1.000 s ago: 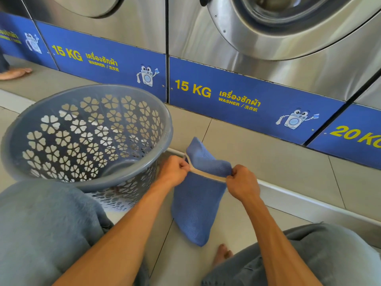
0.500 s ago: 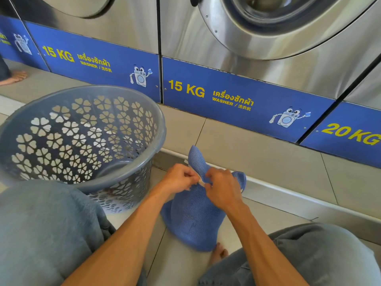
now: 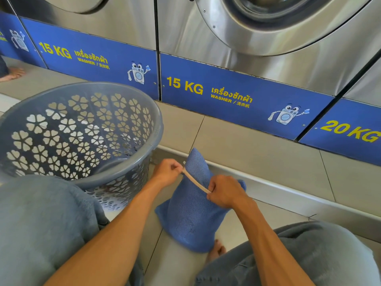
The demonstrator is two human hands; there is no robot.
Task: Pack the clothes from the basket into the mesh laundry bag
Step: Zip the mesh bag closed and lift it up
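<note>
A blue mesh laundry bag (image 3: 191, 219) stands bulging on the tiled floor between my knees. Its pale zipper strip (image 3: 195, 182) runs slanted across the top. My left hand (image 3: 167, 172) pinches the strip's upper left end. My right hand (image 3: 224, 193) grips the bag's top at the strip's lower right end. To the left stands the grey plastic laundry basket (image 3: 148, 129) with flower-shaped holes, and I see no clothes inside it.
Steel washing machines (image 3: 268, 48) with blue "15 KG" and "20 KG" panels line the back on a raised tiled step (image 3: 257, 153). My grey-clad knees (image 3: 41, 228) fill the lower corners, and my bare toes (image 3: 216, 249) show under the bag. Another person's foot (image 3: 12, 74) rests at far left.
My hands came together on the bag's top, then spread apart again along the zipper strip. The bag sits lower on the floor and looks fuller.
</note>
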